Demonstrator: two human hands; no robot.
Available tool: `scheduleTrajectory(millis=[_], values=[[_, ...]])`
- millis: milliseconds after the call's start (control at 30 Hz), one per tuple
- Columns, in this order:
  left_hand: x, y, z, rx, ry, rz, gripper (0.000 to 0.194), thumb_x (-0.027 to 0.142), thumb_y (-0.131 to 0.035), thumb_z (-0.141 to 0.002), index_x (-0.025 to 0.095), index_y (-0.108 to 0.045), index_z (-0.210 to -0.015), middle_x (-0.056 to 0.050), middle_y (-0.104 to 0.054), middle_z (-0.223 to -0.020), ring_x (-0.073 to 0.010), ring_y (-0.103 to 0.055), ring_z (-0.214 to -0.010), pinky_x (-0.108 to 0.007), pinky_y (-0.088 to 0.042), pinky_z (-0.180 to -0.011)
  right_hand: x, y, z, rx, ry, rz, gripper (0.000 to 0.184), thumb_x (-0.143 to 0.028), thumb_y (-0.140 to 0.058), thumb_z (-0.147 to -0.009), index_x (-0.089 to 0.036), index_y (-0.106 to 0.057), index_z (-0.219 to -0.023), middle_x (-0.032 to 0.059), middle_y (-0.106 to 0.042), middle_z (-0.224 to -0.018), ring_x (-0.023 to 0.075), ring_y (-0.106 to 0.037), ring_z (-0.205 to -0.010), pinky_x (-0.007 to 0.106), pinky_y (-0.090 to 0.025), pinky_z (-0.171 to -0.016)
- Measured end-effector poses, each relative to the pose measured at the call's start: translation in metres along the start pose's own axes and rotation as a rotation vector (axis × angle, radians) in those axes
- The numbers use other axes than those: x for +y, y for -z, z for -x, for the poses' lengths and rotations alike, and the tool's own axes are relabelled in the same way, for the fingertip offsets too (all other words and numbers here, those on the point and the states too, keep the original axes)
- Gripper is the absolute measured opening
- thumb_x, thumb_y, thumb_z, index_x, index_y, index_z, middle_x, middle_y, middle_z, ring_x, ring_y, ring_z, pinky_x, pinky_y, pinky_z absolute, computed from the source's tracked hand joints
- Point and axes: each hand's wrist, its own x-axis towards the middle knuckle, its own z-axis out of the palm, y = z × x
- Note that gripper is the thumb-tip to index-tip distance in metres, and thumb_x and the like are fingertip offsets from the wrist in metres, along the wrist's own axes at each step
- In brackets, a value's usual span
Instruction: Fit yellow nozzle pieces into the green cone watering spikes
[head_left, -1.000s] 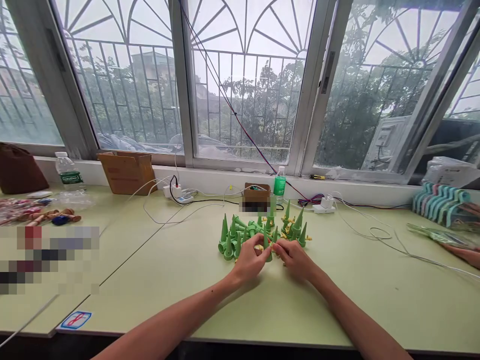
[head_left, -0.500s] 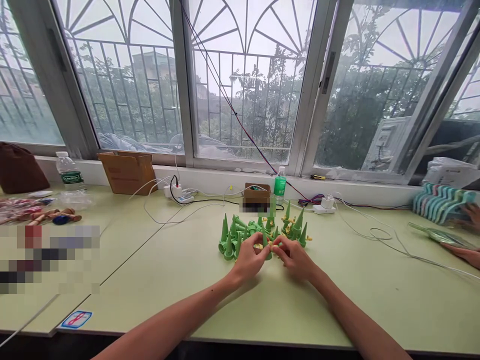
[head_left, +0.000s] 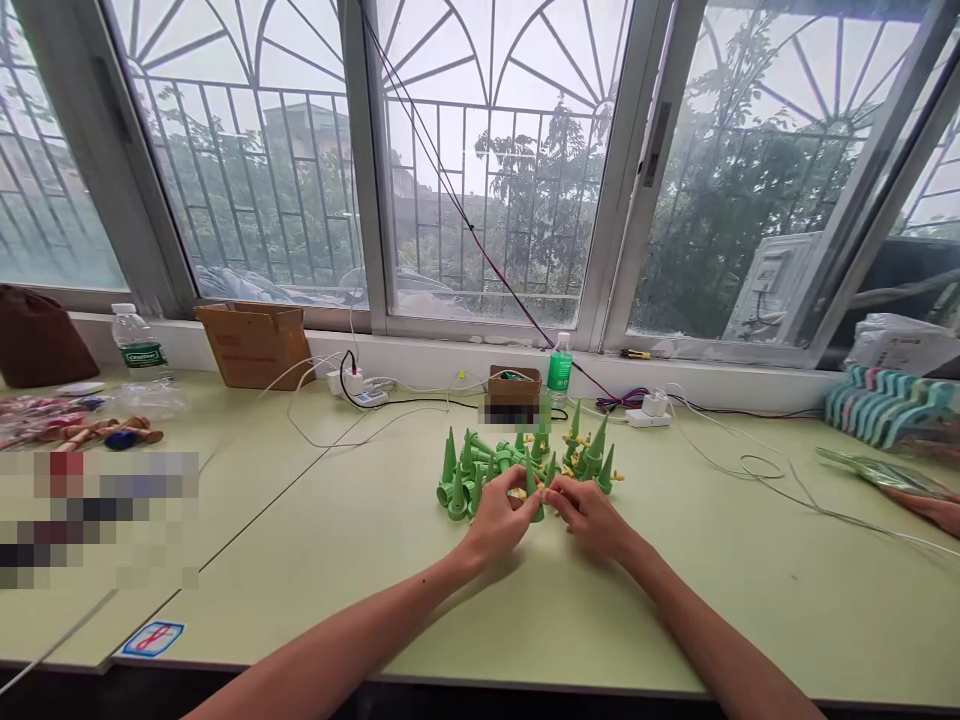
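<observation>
Pale tabletop [head_left: 360, 540]: cones [head_left: 595, 458] crowd both hands [head_left: 499, 522] [head_left: 598, 522], left pinching one [head_left: 531, 484], right its yellow fitting [head_left: 544, 491].

At the centre of the frame, the fingers of the left hand [head_left: 496, 520] partly hide the green cone [head_left: 530, 483] they hold. We cannot tell whether the right hand [head_left: 591, 515] grips the tiny yellow piece [head_left: 544, 489] beside it. Blocky pixels mask the front of a small box [head_left: 532, 384]. The right edge crops another person's hand [head_left: 926, 508], the left edge a brown bag [head_left: 41, 340].
</observation>
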Motion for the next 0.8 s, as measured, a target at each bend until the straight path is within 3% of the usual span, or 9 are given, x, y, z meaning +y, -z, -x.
scheduleTrajectory(millis=[300, 667, 800], values=[[-0.0016, -0.0001, -0.0011, -0.012, -0.015, 0.013, 0.026, 0.039, -0.057, -0.085, 0.014, -0.055, -0.090, 0.000, -0.056, -0.084, -0.0017, -0.038, -0.043, -0.018, -0.025, -0.037, 0.0015, 0.0004, -0.0010, 0.004, 0.043, 0.034, 0.041, -0.039, -0.039, -0.098, -0.020, -0.033, -0.062, -0.0053, -0.033, -0.056, 0.0100, -0.030, -0.052, 0.025, -0.025, -0.051], [0.0000, 0.0002, -0.0010, -0.007, 0.037, 0.050, 0.028, 0.042, -0.059, -0.083, 0.015, -0.055, -0.090, 0.001, -0.055, -0.080, -0.0015, -0.039, -0.039, -0.017, -0.027, -0.032, 0.0021, -0.0003, -0.0002, 0.016, 0.012, 0.043, 0.041, -0.042, -0.039, -0.098, -0.019, -0.040, -0.063, -0.0049, -0.036, -0.056, 0.0102, -0.031, -0.053, 0.025, -0.024, -0.052], [0.0005, 0.0009, -0.0022, 0.005, 0.084, 0.098, 0.031, 0.044, -0.061, -0.082, 0.015, -0.055, -0.089, 0.000, -0.058, -0.083, -0.0005, -0.037, -0.034, -0.018, -0.028, -0.029, 0.0000, -0.0003, 0.0003, 0.005, -0.010, 0.001, 0.031, -0.044, -0.043, -0.096, -0.019, -0.050, -0.079, -0.0069, -0.036, -0.052, 0.0101, -0.028, -0.049, 0.024, -0.023, -0.049]])
